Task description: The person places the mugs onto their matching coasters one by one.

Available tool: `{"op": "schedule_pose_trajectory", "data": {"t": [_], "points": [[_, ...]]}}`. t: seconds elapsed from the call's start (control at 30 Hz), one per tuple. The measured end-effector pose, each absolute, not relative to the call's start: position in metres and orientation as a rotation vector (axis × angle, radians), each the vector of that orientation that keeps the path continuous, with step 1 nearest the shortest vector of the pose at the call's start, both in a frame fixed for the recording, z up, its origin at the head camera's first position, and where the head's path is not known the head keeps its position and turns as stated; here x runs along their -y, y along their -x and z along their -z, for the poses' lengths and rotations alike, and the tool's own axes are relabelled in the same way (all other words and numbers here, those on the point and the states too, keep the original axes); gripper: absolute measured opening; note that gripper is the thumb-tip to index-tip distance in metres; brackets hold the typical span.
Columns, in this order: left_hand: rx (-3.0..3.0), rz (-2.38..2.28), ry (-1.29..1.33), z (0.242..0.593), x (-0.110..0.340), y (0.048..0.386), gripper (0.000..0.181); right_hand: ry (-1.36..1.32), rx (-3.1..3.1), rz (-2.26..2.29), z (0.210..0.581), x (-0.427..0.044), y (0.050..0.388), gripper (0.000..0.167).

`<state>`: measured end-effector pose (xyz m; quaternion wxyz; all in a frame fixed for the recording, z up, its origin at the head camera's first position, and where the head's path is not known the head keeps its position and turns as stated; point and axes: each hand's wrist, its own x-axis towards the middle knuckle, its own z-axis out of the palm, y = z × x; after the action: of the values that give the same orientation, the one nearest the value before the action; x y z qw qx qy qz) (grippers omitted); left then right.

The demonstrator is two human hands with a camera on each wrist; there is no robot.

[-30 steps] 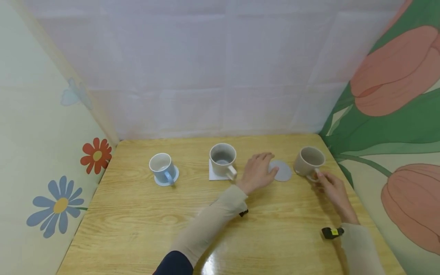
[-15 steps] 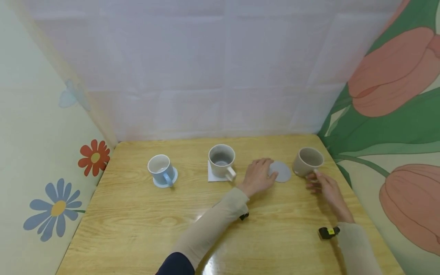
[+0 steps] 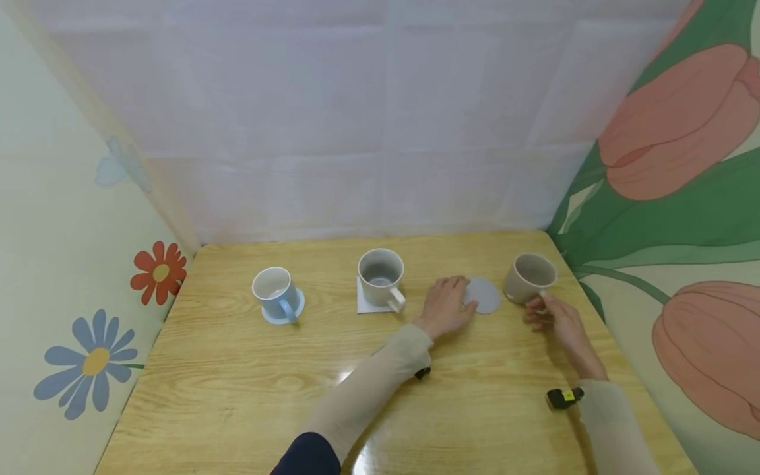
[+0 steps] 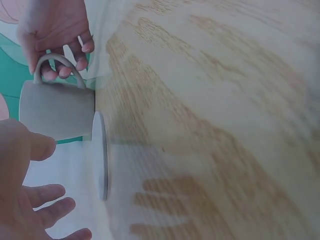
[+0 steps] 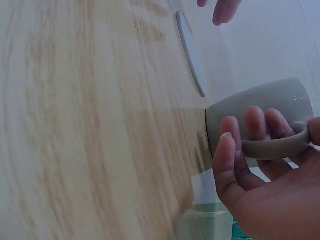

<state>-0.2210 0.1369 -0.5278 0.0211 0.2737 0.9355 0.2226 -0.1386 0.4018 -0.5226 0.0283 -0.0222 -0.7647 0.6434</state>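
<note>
In the head view my right hand [image 3: 564, 330] is at the handle of a beige mug [image 3: 522, 289] near the table's right edge. The right wrist view shows the fingers curled through the mug's handle [image 5: 275, 148], with the thumb at its upper end. The mug [image 4: 57, 111] stands upright on the table. To its left lies a round grey coaster [image 3: 485, 296], flat on the wood. My left hand [image 3: 445, 307] hovers beside the coaster's left edge, fingers spread and holding nothing. A gap separates it from the coaster [image 4: 100, 156] in the left wrist view.
Left of my left hand, a cream mug with a grey inside [image 3: 380, 280] stands on a square white coaster [image 3: 367, 305]. Farther left, a light blue mug [image 3: 278, 298] sits on a round pale blue coaster [image 3: 299, 305]. Fabric walls border the wooden table [image 3: 237, 389].
The left hand has lowered slightly beside the coaster. The right hand's fingers have shifted further around the mug handle. The mugs and coasters keep their places on the table.
</note>
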Motion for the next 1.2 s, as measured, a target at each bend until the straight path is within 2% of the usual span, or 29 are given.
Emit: {"op": "schedule_pose_trajectory", "data": {"t": [0.43,0.87,1.2], "points": [[-2.749,-0.556,-0.729,0.54,-0.144,0.226,0.069,-0.002,2.197,-2.142,0.528,-0.397,0.141,0.048],[-2.804,-0.408,-0.759,0.557,-0.143,0.241,0.067,0.026,2.203,-2.228,0.525,-0.395,0.141,0.042],[-2.885,-0.353,-0.796,0.548,-0.144,0.237,0.062,0.132,2.174,-2.256,0.522,-0.397,0.142,0.04]]}}
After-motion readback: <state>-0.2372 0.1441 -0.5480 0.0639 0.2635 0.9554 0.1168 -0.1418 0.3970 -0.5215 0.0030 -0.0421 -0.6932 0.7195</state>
